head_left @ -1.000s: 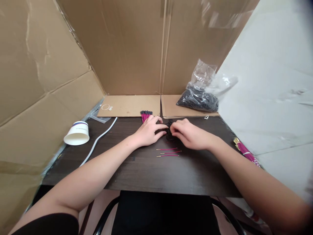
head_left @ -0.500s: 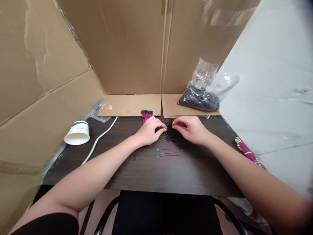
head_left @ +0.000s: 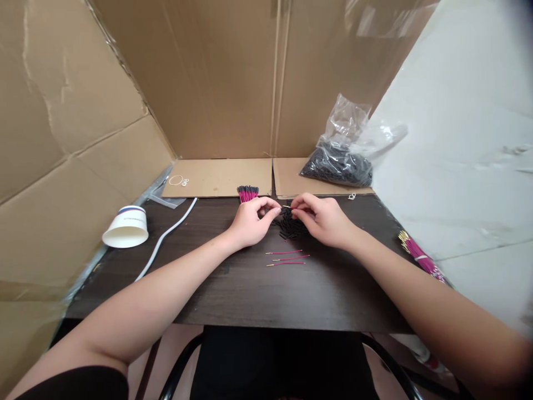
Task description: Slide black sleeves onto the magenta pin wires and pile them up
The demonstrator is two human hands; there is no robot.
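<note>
My left hand [head_left: 250,222] and my right hand [head_left: 322,219] meet over a small heap of black sleeves [head_left: 288,226] on the dark table [head_left: 250,289]. The right hand pinches a thin pink wire [head_left: 293,208] whose gold tip points left. The left hand's thumb and forefinger are pinched just beside that tip, on something too small to make out. A bundle of pink wires with black ends [head_left: 248,193] stands just behind the left hand. Three loose pink wires [head_left: 287,258] lie side by side in front of the hands.
A clear bag of black sleeves [head_left: 339,164] sits at the back right on cardboard. Another pink wire bundle [head_left: 416,255] lies at the table's right edge. A tipped paper cup [head_left: 125,228] and a white cable [head_left: 166,236] lie on the left. Cardboard walls surround the table.
My right hand has lifted off the heap of black sleeves with a pink wire pinched in it. Both hands have risen slightly and drawn together, fingertips facing.
</note>
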